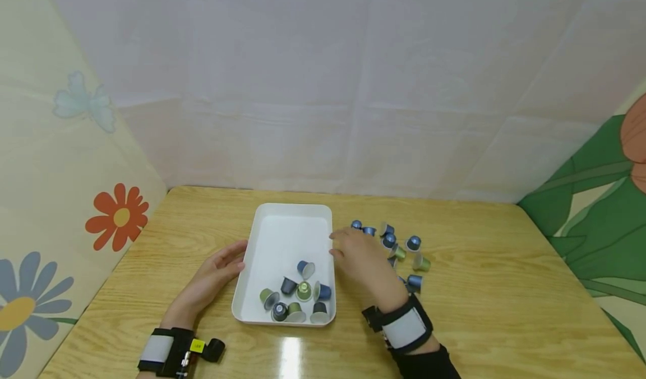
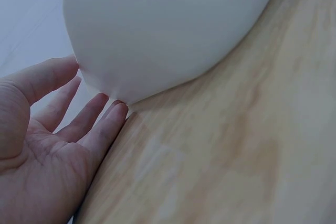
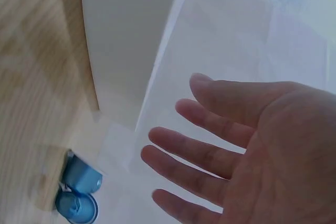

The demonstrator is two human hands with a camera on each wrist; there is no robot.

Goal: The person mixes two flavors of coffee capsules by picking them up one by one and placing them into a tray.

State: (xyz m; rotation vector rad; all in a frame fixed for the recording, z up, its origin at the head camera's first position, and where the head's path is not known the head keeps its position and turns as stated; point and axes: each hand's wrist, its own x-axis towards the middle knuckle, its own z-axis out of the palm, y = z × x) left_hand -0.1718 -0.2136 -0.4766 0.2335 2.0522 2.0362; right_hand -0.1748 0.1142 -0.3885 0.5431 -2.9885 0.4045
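Observation:
A white rectangular tray (image 1: 282,233) lies on the table, with several coffee capsules gathered toward its near end, among them a green one (image 1: 304,290) and a blue one (image 1: 305,268). My left hand (image 1: 212,275) touches the tray's left side. In the left wrist view, its thumb and fingertips meet the tray wall (image 2: 157,30), the fingers loosely extended. At the right side of the tray is my right hand (image 1: 363,258), its fingertips beside the rim. The right wrist view has that hand's fingers spread and nothing in the palm.
Right of the tray, several loose capsules lie scattered on the wooden table (image 1: 484,289), including a blue one (image 1: 413,243) and a green one (image 1: 421,263). Behind the table hangs a pale cloth (image 1: 323,87); flower-printed cloths flank it.

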